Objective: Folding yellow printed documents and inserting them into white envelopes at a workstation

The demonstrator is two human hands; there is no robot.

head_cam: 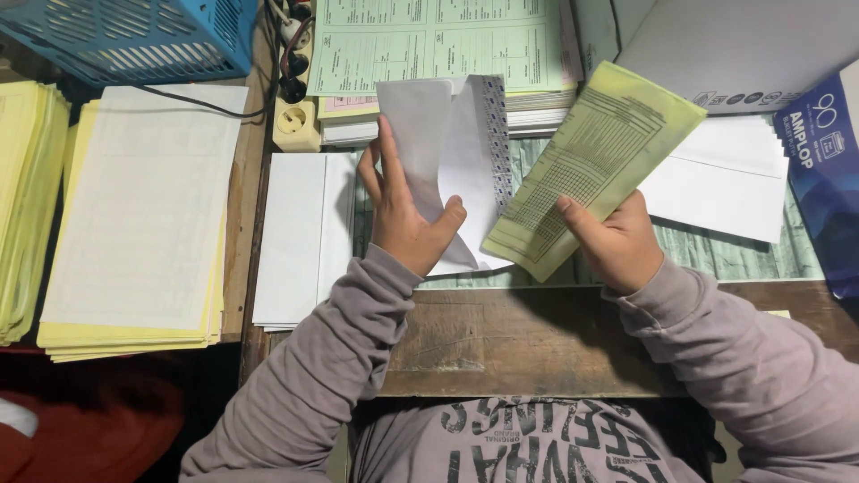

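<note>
Now a white envelope [461, 161] is held open by the left hand [407, 224], and a folded yellow form [591, 165] is pinched by the right hand [617, 241]; its corner could be bent on the flap.

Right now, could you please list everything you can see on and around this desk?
envelope: one, white, flap open, held in left hand
folded form: one, yellow-green, held in right hand
envelope stack: one, white, left of the hands
loose envelopes: several, white, fanned at right
paper stacks: two, pale yellow, far left
printed forms: one pile, green on top, top centre
basket: one, blue, top left
power strip: one, cream, beside the basket
box: one, blue, right edge
left hand: grips envelope
right hand: grips folded form
</note>
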